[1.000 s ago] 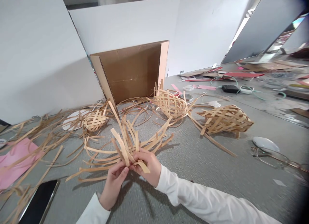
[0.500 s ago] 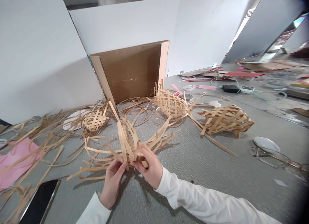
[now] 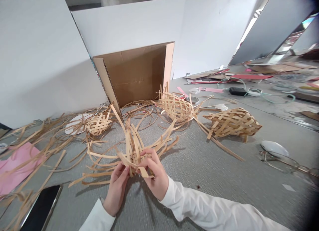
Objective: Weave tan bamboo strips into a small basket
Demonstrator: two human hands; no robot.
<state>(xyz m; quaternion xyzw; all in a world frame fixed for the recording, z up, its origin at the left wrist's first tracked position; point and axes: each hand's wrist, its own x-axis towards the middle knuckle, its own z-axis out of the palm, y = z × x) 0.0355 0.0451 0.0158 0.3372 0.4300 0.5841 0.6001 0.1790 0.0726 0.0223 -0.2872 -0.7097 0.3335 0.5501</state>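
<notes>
Leftward on the grey carpeted tabletop point(image 3: 206, 191), a sheet of pink paper point(image 3: 17, 168) is lying beneath scattered loose bamboo strips point(image 3: 47, 141), with a black smartphone point(image 3: 41, 207) resting near the lower edge of the view. Farther up, a small woven bamboo basket point(image 3: 97, 123) is sitting beside a white paper disc point(image 3: 74, 123).

Toward the centre, the left hand point(image 3: 116, 189) is pinching the base of an unfinished bamboo weave point(image 3: 132, 154), its white sleeve point(image 3: 97, 217) reaching in from below. Just beside it, the right hand point(image 3: 153, 173) is grasping the same weave, its fingers point(image 3: 147, 161) curling over the crossed strips. Both hands are holding it near the tabletop, with long strip ends fanning outward and upward.

Beyond them, an open cardboard box point(image 3: 134, 78) is standing against white partition boards point(image 3: 129, 25), and a woven bamboo basket point(image 3: 175, 106) is lying in front of it among curled strips. To the right, a larger woven bamboo basket point(image 3: 233, 122) is resting on its side, near a black power adapter point(image 3: 238, 91) with green cable point(image 3: 274, 99). Farther right, a white computer mouse point(image 3: 274, 148) is lying against wire-framed eyeglasses point(image 3: 279, 161).
</notes>
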